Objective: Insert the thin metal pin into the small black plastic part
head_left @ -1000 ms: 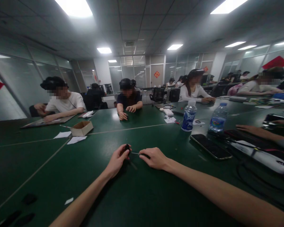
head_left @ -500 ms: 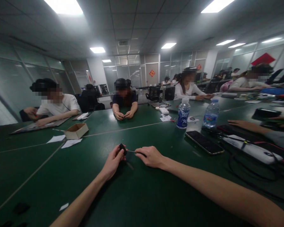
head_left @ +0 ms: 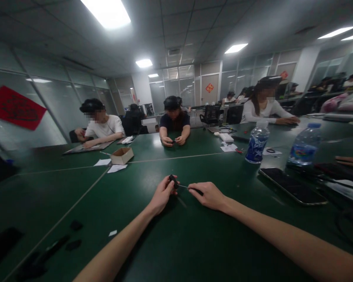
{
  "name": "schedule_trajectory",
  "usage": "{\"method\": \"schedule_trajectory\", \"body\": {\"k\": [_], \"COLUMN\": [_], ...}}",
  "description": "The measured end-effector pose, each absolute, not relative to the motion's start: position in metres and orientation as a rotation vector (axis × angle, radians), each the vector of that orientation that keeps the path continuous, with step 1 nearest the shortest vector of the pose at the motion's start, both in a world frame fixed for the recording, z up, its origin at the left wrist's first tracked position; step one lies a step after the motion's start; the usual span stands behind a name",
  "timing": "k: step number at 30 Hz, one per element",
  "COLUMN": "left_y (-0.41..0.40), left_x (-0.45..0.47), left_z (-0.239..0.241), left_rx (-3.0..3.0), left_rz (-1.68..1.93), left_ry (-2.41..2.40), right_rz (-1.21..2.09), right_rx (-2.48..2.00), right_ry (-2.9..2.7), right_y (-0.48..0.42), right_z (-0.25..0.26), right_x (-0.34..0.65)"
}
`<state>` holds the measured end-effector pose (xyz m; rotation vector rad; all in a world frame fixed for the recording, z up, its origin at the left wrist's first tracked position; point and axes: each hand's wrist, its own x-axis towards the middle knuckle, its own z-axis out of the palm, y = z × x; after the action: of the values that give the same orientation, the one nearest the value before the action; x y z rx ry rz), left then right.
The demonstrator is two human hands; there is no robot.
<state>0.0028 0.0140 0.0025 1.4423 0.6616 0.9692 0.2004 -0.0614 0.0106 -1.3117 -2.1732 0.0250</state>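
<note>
My left hand [head_left: 161,196] is closed around a small black part [head_left: 173,181], held a little above the green table [head_left: 211,243]. My right hand [head_left: 208,194] grips the dark handle of a screwdriver [head_left: 182,187]. Its thin metal shaft points left and reaches the black part. I cannot make out whether the tip sits inside the part or only touches it. Fingers of both hands partly hide what they hold.
A phone [head_left: 291,185] and two water bottles, one dark blue [head_left: 257,147] and one clear [head_left: 305,147], stand to the right. An open cardboard box [head_left: 122,156] lies ahead left, near paper slips. Several black pieces [head_left: 73,245] are at the lower left. Other people sit around the table.
My view has turned left, so everything shifts right in the picture; the black pieces at lower left show more fully. My hands keep the same hold on the part and screwdriver.
</note>
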Motion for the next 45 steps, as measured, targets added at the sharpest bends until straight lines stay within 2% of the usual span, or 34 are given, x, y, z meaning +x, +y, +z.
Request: {"method": "schedule_trajectory", "body": {"k": [45], "left_y": [0.004], "left_x": [-0.002], "left_z": [0.017], "left_rx": [1.572], "left_rz": [0.944], "left_ry": [0.657], "right_rz": [0.063], "right_rx": [-1.476], "right_ry": [-2.154], "right_y": [-0.066], "right_z": [0.017], "right_x": [0.195]}}
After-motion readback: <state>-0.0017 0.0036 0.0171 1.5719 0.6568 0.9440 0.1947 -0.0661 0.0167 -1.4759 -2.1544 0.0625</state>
